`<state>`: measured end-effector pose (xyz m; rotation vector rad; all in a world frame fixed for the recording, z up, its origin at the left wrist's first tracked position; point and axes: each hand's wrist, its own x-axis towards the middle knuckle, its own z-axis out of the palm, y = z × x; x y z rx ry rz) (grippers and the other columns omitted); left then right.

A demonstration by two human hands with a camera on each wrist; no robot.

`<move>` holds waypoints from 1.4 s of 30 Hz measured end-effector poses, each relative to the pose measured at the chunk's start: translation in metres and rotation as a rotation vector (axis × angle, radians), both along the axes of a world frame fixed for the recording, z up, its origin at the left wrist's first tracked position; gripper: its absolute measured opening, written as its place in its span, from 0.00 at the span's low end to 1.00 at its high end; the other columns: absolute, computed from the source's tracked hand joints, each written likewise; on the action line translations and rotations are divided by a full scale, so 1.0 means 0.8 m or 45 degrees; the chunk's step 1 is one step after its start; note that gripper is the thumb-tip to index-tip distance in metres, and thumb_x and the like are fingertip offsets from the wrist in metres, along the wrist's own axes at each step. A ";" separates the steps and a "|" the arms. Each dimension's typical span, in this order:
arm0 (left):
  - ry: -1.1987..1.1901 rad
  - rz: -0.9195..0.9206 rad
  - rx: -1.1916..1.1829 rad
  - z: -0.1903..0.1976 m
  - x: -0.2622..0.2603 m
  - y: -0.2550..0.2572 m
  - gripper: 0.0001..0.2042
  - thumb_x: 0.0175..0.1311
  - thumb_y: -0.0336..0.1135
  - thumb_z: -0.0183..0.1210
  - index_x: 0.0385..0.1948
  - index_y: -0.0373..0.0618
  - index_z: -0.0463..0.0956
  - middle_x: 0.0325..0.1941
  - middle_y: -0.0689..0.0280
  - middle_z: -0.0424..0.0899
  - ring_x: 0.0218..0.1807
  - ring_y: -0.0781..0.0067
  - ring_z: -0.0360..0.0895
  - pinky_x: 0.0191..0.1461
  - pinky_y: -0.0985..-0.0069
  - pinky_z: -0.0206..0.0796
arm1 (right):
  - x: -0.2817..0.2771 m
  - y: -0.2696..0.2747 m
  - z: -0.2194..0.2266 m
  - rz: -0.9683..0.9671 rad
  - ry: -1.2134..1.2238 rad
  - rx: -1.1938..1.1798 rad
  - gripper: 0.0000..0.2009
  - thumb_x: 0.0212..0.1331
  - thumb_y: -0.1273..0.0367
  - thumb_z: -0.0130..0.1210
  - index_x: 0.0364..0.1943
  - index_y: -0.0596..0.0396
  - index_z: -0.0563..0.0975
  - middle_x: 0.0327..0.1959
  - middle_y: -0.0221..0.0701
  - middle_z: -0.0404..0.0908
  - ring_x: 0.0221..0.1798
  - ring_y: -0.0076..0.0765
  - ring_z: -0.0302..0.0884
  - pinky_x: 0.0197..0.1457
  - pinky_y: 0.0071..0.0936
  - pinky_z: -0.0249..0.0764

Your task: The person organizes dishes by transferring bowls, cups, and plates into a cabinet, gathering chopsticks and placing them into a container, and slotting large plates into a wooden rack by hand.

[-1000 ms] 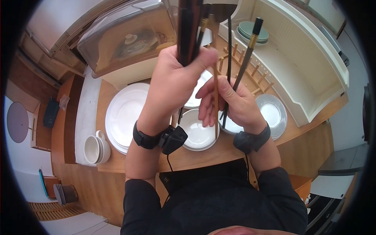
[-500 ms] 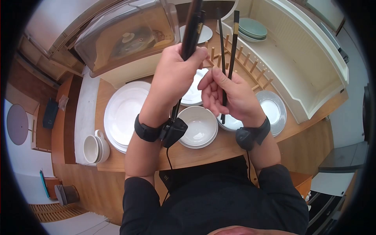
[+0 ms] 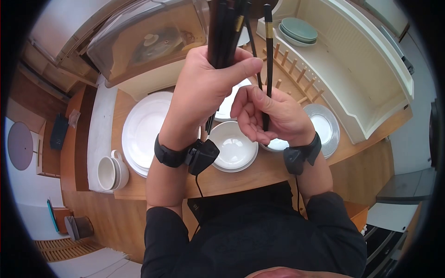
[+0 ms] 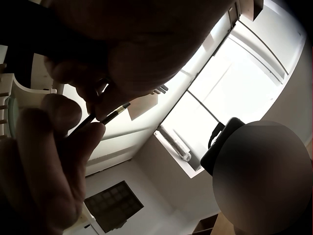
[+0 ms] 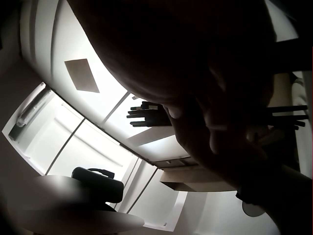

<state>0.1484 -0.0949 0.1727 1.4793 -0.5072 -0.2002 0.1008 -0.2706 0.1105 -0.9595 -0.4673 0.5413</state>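
Observation:
Dark chopsticks fill both hands. In the head view my left hand (image 3: 204,85) grips a thick upright bundle of black chopsticks (image 3: 225,34), its thumb stretched out to the right. Their thin ends show below the fist. Lower and to the right, my right hand (image 3: 280,113) pinches two black chopsticks (image 3: 269,55) between thumb and curled fingers; one has a gold band near its top. These stand close beside the left thumb tip. Ends of the bundle (image 5: 146,116) stick out past a dark hand in the right wrist view. Both wrist views are heavily shadowed.
Below the hands, white bowls (image 3: 234,150) and large white plates (image 3: 143,134) sit on a wooden table (image 3: 185,185). Stacked cups (image 3: 109,173) stand at left, a ribbed-rim plate (image 3: 324,129) at right. Behind are a pegged wooden rack (image 3: 296,76) and a cream cabinet (image 3: 366,88) holding green dishes (image 3: 299,30).
A brown stick seen beside the right hand one second ago is gone from there. The right hand's two chopsticks have swung leftward, and the left thumb now reaches out towards them.

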 end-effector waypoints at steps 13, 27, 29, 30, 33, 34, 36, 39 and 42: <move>-1.327 0.509 0.413 -0.003 0.007 -0.003 0.20 0.45 0.19 0.61 0.41 0.52 0.86 0.31 0.59 0.84 0.34 0.52 0.82 0.37 0.62 0.74 | -0.002 -0.020 0.007 -0.241 0.055 0.241 0.17 0.81 0.63 0.38 0.45 0.64 0.73 0.19 0.45 0.80 0.13 0.33 0.76 0.13 0.19 0.67; -0.393 0.445 0.097 0.011 0.005 0.017 0.16 0.69 0.45 0.67 0.36 0.38 0.86 0.22 0.73 0.77 0.25 0.87 0.67 0.30 0.82 0.58 | -0.002 -0.028 0.011 -0.521 -0.043 -0.083 0.18 0.79 0.57 0.47 0.53 0.60 0.74 0.24 0.20 0.67 0.23 0.13 0.54 0.24 0.13 0.51; -0.275 0.383 0.069 0.020 0.003 0.027 0.18 0.70 0.49 0.66 0.35 0.39 0.86 0.21 0.74 0.75 0.24 0.88 0.66 0.29 0.82 0.56 | -0.006 -0.021 0.015 -0.573 -0.041 -0.125 0.18 0.78 0.58 0.47 0.58 0.59 0.71 0.28 0.21 0.68 0.26 0.13 0.56 0.26 0.13 0.52; -0.153 0.316 0.031 0.022 0.003 0.031 0.20 0.70 0.52 0.64 0.34 0.40 0.85 0.20 0.75 0.74 0.24 0.88 0.65 0.28 0.83 0.54 | -0.008 -0.018 0.016 -0.633 -0.038 -0.177 0.20 0.78 0.59 0.46 0.62 0.59 0.68 0.31 0.21 0.70 0.28 0.13 0.59 0.28 0.13 0.54; -0.195 0.316 -0.038 0.013 0.014 0.029 0.21 0.71 0.54 0.62 0.31 0.42 0.83 0.23 0.74 0.74 0.24 0.85 0.65 0.29 0.82 0.56 | -0.012 -0.013 0.016 -0.591 -0.100 -0.202 0.22 0.76 0.62 0.48 0.66 0.61 0.66 0.37 0.23 0.70 0.34 0.14 0.61 0.32 0.14 0.57; -0.237 0.344 -0.071 0.012 0.016 0.029 0.21 0.71 0.54 0.62 0.30 0.42 0.82 0.24 0.74 0.75 0.24 0.85 0.66 0.29 0.82 0.57 | -0.012 -0.011 0.017 -0.596 -0.141 -0.216 0.20 0.76 0.63 0.48 0.64 0.62 0.68 0.38 0.23 0.70 0.35 0.15 0.61 0.32 0.14 0.58; -0.130 0.326 -0.055 0.013 0.019 0.032 0.20 0.72 0.52 0.62 0.29 0.43 0.81 0.26 0.74 0.77 0.25 0.84 0.67 0.29 0.80 0.59 | -0.009 -0.006 0.017 -0.614 -0.162 -0.197 0.18 0.77 0.65 0.47 0.61 0.62 0.71 0.36 0.24 0.73 0.33 0.14 0.63 0.32 0.13 0.60; -0.034 0.168 -0.252 0.011 0.019 0.031 0.19 0.72 0.51 0.62 0.33 0.42 0.81 0.23 0.75 0.72 0.25 0.85 0.65 0.29 0.80 0.59 | -0.007 -0.002 0.024 -0.586 -0.215 -0.220 0.15 0.78 0.66 0.46 0.56 0.63 0.76 0.32 0.26 0.78 0.28 0.14 0.67 0.30 0.14 0.65; -0.024 0.066 -0.245 0.017 0.017 0.038 0.19 0.71 0.51 0.64 0.39 0.41 0.80 0.22 0.78 0.66 0.23 0.87 0.61 0.29 0.81 0.57 | -0.007 0.011 0.044 -0.559 -0.299 -0.318 0.13 0.78 0.67 0.46 0.48 0.63 0.78 0.23 0.31 0.82 0.21 0.16 0.71 0.26 0.15 0.69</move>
